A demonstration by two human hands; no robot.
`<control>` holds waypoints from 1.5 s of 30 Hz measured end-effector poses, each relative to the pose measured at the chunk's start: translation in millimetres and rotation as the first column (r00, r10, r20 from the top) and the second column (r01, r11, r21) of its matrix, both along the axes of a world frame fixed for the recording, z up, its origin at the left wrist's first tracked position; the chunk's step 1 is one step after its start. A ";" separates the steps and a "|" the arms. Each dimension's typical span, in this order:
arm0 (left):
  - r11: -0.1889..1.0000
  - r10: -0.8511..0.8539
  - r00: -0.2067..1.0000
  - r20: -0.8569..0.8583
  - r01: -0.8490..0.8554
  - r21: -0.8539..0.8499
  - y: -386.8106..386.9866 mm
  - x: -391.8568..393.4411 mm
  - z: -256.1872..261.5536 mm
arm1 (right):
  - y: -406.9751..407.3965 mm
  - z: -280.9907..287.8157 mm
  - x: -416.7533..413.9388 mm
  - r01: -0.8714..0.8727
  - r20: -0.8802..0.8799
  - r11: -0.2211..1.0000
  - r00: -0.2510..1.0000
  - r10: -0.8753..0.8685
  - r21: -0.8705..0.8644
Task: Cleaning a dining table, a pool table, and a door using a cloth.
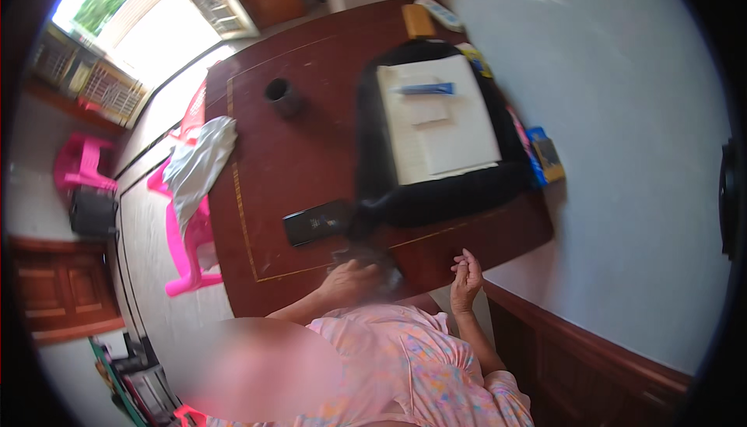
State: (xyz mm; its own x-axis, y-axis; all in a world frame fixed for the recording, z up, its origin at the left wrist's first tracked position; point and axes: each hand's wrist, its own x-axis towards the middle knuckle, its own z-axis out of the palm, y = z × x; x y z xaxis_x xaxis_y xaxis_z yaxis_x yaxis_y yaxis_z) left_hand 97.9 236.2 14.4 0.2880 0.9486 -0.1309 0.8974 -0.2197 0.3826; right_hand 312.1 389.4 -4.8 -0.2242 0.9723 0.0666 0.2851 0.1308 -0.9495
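Observation:
My left hand [350, 278], blurred by motion, is curled on a dark, shiny, crumpled piece of plastic [365, 263] at the table's near edge; its fingertips are hard to make out. To the right, my right hand [465, 281] is raised by the table edge, fingers loosely bent and holding nothing. A black phone [315, 224] lies just beyond my left hand. Behind it, a black bag [373, 152] lies flat, bearing a lined notebook or paper sheets [467, 141], a small pale card or pad [429, 113] and a blue tube [427, 89].
A dark cup [282, 98] stands on the red-brown table [292, 164]. A wooden block [418, 22] and a white power strip [440, 13] are at the far corner. A blue and yellow box [545, 156] is by the wall. Pink plastic chairs [184, 252], one with a pale cloth [201, 164], stand left.

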 end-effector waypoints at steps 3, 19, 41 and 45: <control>0.968 0.249 0.968 -0.033 -0.249 -0.008 -84.3 -41.8 -14.4 | -19.6 0.2 -39.9 -0.202 0.023 0.979 0.979 0.201 0.016; 0.499 0.857 0.512 -0.062 -0.795 0.344 -196.7 -103.6 -25.3 | -128.1 -3.8 -156.6 -0.629 0.014 0.766 0.772 0.636 -0.131; 0.440 0.879 0.471 0.069 -0.859 0.262 -248.7 -40.2 -22.3 | -194.1 -15.1 -180.8 -0.869 0.057 0.490 0.487 0.872 -0.074; 0.428 0.892 0.451 0.041 -0.868 0.251 -268.5 -17.6 -18.3 | -211.8 -19.2 -172.2 -0.884 0.026 0.465 0.464 0.885 -0.044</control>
State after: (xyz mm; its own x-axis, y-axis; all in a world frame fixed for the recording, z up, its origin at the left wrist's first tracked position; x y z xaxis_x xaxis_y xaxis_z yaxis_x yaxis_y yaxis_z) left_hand 80.3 -32.3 -3.9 -0.7208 0.6821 0.1233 0.6744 0.6491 0.3519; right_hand 139.9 177.6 -24.1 -0.9672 0.2534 0.0179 0.0652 0.3158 -0.9466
